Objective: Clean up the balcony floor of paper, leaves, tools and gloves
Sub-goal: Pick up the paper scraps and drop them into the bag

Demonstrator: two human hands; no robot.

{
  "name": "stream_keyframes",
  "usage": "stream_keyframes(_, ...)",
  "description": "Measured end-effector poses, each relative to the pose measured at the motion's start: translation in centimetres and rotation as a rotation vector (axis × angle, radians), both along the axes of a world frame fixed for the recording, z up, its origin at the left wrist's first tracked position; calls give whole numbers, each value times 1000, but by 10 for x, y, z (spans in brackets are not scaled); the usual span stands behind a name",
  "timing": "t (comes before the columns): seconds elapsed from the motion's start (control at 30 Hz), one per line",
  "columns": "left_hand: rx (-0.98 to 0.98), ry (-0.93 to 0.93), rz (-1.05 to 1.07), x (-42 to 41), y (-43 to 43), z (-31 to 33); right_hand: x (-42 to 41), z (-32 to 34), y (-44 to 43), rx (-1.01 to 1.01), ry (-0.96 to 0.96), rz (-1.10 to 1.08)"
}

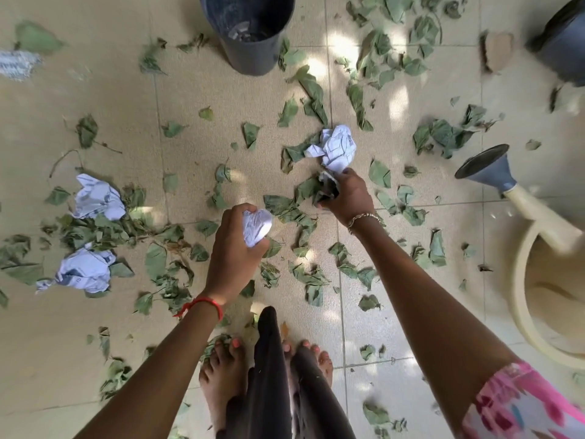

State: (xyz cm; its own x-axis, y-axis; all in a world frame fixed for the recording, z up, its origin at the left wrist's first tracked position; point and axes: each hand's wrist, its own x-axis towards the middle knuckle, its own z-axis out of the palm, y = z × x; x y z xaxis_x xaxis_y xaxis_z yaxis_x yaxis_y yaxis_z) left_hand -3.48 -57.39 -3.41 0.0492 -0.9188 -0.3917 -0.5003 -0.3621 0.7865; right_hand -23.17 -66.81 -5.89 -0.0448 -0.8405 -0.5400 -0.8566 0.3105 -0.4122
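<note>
Dry green leaves (pixel 304 217) lie scattered over the beige tiled floor. My left hand (pixel 235 245) grips a crumpled white paper ball (pixel 257 226) above the floor. My right hand (pixel 346 194) reaches down and pinches the lower edge of a bigger crumpled paper (pixel 337 147) together with some leaves. Two more crumpled papers (pixel 98 198) (pixel 85 270) rest on the leaves at the left. A dark grey bin (pixel 250 33) with some scraps inside stands at the top centre.
A cream watering can with a grey-blue spout head (pixel 487 169) lies at the right. Another dark pot (pixel 560 42) sits at the top right, a brown scrap (pixel 498 50) beside it. A whitish scrap (pixel 17 64) lies at the far left. My bare feet (pixel 221 372) stand at the bottom.
</note>
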Motion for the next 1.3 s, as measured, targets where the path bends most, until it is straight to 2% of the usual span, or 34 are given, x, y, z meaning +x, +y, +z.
stream_keyframes(0.1, 3, -1, 20, 1, -1, -1, 0, 19, -10, 16, -413, -327)
stream_keyframes(0.17, 8, -4, 16, 1, -3, -2, -3, 22, -20, -74, -490, -500)
stream_keyframes(0.27, 9, 12, 15, 1, -7, -7, -4, 15, -36, -210, -253, -460)
stream_keyframes(0.33, -3, 17, 18, 2, -9, -11, -4, 7, -46, -176, -146, -446)
stream_keyframes(0.47, -22, -34, 33, 6, -11, -18, 10, -9, -49, -67, -71, -329)
stream_keyframes(0.8, -24, -60, 39, 27, 4, -2, 9, 3, -39, -122, 157, -131)
stream_keyframes(1.07, -47, -65, 28, 24, 1, 11, -3, 6, -34, -131, 33, -188)
stream_keyframes(1.17, -54, -61, 39, 25, -4, 0, 2, -6, -28, -90, 92, -174)
stream_keyframes(1.23, -46, -45, 37, 22, -4, -2, 4, -11, -23, -103, 148, -241)
stream_keyframes(1.3, -32, -40, 25, 19, -2, -1, 5, -8, -24, -108, 128, -334)
